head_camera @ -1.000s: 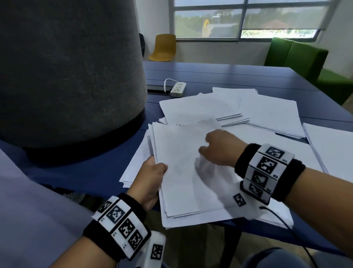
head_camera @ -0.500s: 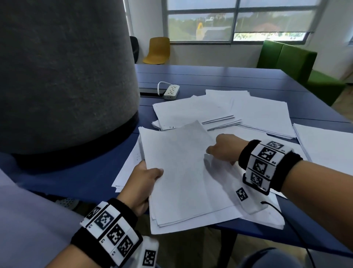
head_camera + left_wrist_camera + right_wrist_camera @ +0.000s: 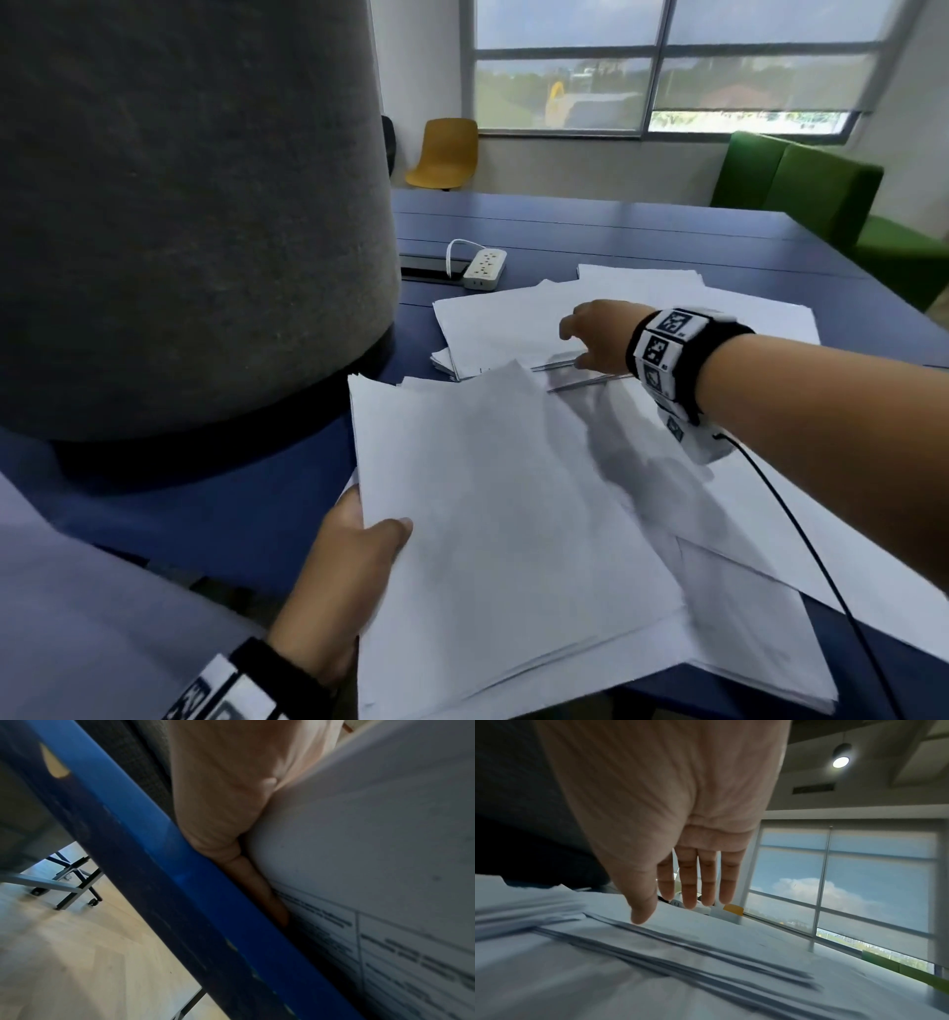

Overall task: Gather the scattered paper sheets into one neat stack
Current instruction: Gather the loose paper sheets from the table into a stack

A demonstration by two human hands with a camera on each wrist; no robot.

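Note:
A thick stack of white sheets [image 3: 503,524] lies at the near edge of the blue table [image 3: 642,231], hanging over it. My left hand [image 3: 354,555] grips its left edge, thumb on top and fingers [image 3: 259,888] underneath against printed pages [image 3: 385,902]. My right hand [image 3: 595,336] hovers with straight, spread fingers [image 3: 700,882] just above a second pile of sheets [image 3: 498,324] farther back. More white sheets [image 3: 770,329] lie spread to the right and under my right forearm.
A large grey felt-covered column [image 3: 179,205] stands on the table's left side, close to the stacks. A white power strip [image 3: 485,267] lies behind the far pile. Beyond the table are a yellow chair [image 3: 444,154] and green seating [image 3: 821,190].
My right hand left the near stack and reached forward to the farther pile, opening its fingers. The left hand keeps its grip on the near stack's edge.

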